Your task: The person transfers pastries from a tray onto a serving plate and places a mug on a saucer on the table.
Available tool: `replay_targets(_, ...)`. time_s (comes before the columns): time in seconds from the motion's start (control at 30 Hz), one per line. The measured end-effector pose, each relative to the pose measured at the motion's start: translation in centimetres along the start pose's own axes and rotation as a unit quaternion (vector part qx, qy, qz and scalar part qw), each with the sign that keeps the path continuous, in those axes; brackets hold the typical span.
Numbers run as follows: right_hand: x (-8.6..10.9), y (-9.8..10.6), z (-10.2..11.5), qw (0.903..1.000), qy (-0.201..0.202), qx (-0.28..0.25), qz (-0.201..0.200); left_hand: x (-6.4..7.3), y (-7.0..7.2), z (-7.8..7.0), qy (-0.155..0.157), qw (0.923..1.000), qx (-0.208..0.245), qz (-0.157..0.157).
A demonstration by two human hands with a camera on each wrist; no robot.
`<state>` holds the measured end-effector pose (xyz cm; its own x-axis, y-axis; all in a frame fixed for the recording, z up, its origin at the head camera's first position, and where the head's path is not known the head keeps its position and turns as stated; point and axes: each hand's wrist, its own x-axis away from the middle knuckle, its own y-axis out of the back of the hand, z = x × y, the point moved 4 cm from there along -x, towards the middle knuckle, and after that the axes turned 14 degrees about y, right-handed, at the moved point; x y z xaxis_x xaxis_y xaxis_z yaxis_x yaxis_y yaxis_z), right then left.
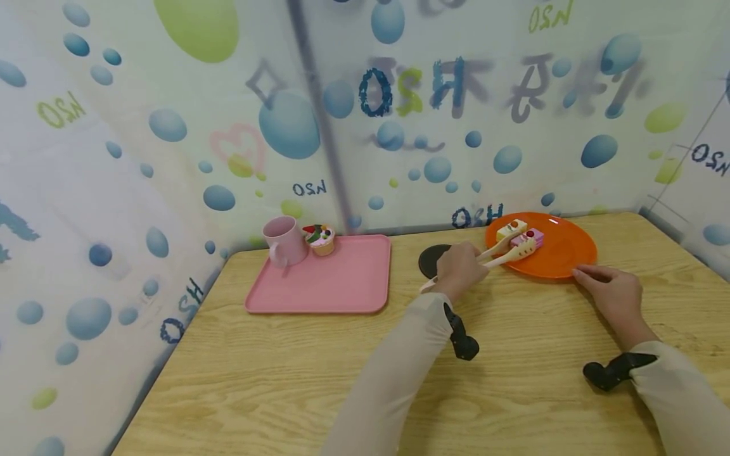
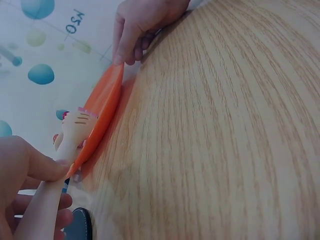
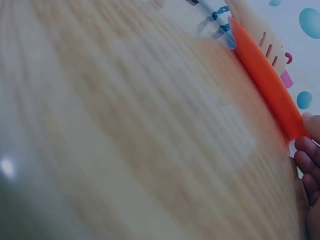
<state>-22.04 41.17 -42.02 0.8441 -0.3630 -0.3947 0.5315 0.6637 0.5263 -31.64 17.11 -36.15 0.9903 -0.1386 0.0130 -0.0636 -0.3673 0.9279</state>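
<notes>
My left hand (image 1: 461, 269) grips a pair of cream-coloured tongs (image 1: 502, 256) with slotted ends. The tong tips are at a small pink cake (image 1: 527, 239) topped with a red berry, on an orange plate (image 1: 564, 250). Right behind it on the plate sits a yellow cake (image 1: 509, 229). My right hand (image 1: 616, 294) pinches the near right rim of the plate between thumb and fingers. In the left wrist view, the tongs (image 2: 47, 200) lie under the thumb, with fingers curled round them. The right wrist view has the thumb (image 3: 312, 125) on the plate's rim.
A pink tray (image 1: 325, 285) lies to the left, with a pink mug (image 1: 291, 240) and a fruit-topped cupcake (image 1: 322, 240) at its back left corner. A round black coaster (image 1: 431, 258) is partly behind my left hand. A patterned curtain (image 1: 422, 171) hangs behind the wooden table (image 1: 274, 380).
</notes>
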Motion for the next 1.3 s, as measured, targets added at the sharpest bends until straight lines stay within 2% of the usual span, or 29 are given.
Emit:
replay_targets(0.53, 0.1, 0.0, 0.0, 1.0000, -0.002, 0.007, -0.005, -0.3, -0.5, 0.3, 0.004, 1.0000, 0.004, 0.005)
replay_targets(0.73, 0.1, 0.0, 0.2, 1.0000, -0.001, 0.006, -0.006, -0.4, -0.4, 0.6, -0.006, 1.0000, 0.005, -0.003)
replay_targets(1.0, 0.1, 0.0, 0.1, 0.9999, 0.001, 0.015, -0.006, -0.7, -0.5, 1.0, -0.012, 0.9998, 0.015, 0.006)
replay_targets(1.3, 0.1, 0.0, 0.0, 0.9999, -0.001, 0.011, -0.009, -0.5, 0.0, 1.2, -0.023, 0.9995, 0.024, 0.003)
